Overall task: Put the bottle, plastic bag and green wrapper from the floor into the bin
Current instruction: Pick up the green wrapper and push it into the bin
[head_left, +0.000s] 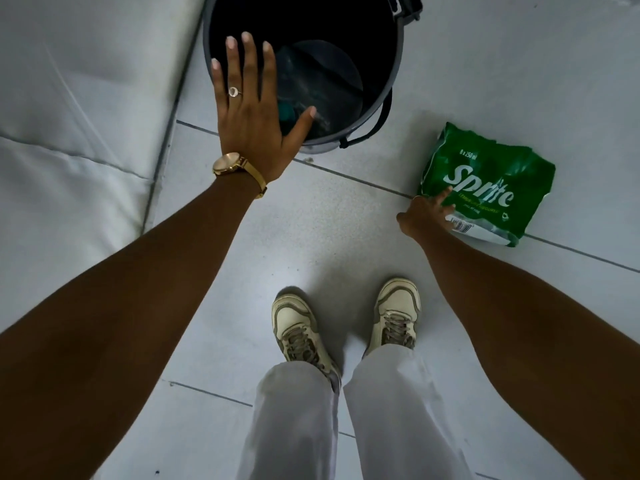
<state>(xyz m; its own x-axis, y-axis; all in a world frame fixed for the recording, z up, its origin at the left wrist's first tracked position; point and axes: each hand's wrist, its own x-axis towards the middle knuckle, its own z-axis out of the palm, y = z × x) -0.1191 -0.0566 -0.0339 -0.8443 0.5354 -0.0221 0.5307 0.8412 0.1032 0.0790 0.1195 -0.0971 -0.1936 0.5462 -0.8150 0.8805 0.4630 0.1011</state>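
Note:
A green Sprite wrapper [485, 183] lies crumpled on the white tiled floor at the right. My right hand [427, 214] touches its near left edge, fingers spread over the plastic, with no clear grip. A dark round bin [398, 64] stands at the top centre. Inside it I see a clear plastic bag [311, 84] and a bottle with a teal part [289, 114], partly hidden by my left hand [252, 109]. That hand hovers flat over the bin's left rim, fingers apart, holding nothing.
A white padded surface [69, 133] fills the left side, right beside the bin. My two feet in cream sneakers [346, 323] stand on the tiles below the bin. The bin's handle [374, 126] hangs down its right side.

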